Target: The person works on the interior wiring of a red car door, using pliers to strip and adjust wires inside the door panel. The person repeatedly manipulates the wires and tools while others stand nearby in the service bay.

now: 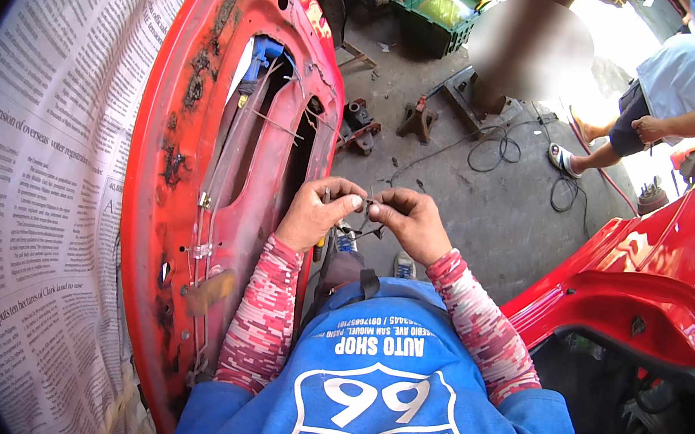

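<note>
My left hand [313, 217] and my right hand [413, 225] meet in front of my body, fingertips pinched together. Between them is a small dark, thin piece [374, 232], perhaps wire or a clip; its kind is too small to tell. A slim tool with a dark and yellow handle [319, 247] is tucked in my left palm, its lower end sticking out below the hand. Close by on the left stands a red car door [161, 194], its inner side facing me, with openings, metal rods and black residue. A blue part [260, 59] shows in its upper opening.
Newspaper sheets [52, 146] cover the far left. Red car bodywork [616, 293] curves in from the right. On the floor are a jack stand [417, 120], black cable [494, 154] and a green crate [439, 11]. Another person [685, 85] is at the upper right.
</note>
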`<state>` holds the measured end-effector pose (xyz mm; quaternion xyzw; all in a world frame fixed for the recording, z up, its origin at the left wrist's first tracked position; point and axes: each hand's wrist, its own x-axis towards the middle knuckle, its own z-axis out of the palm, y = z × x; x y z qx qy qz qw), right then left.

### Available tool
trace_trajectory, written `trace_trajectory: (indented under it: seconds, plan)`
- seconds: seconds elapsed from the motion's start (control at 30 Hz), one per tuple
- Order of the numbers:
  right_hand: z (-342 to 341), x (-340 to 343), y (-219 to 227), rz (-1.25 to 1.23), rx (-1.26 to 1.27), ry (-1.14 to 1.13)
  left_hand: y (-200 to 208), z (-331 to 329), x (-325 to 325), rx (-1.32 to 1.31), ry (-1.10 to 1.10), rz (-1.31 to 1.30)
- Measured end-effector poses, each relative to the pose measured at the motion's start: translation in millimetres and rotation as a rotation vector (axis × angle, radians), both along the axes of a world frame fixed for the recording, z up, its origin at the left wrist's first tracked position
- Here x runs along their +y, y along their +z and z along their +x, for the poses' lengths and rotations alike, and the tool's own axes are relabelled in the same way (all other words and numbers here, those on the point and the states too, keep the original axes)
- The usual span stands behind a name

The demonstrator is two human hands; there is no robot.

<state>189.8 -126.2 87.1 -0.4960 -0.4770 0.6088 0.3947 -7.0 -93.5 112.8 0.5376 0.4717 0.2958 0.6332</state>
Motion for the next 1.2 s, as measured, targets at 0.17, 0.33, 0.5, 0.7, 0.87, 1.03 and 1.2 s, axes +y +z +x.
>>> trace_trajectory:
  seconds: [0.17,0.33,0.5,0.7,0.87,1.03,1.2]
  plan:
    - [1,9,-1,0.002,0.192,-0.110,0,-4,0,-0.115,0.191,-0.097]
    - [19,9,2,-0.033,0.249,-0.233,-3,-14,7,-0.041,0.311,-0.159]
    - [41,0,7,-0.012,0.305,-0.345,-11,-15,8,0.024,0.252,-0.239]
    - [62,-6,12,0.018,0.320,-0.427,-12,-9,6,0.179,0.253,-0.292]
    - [71,-7,10,0.056,0.344,-0.486,-17,-9,2,0.347,0.078,-0.355]
    - [82,-7,11,0.053,0.356,-0.537,-20,-9,2,0.449,-0.075,-0.343]
    - [90,-10,4,0.040,0.340,-0.596,-22,-12,-2,0.470,-0.184,-0.227]
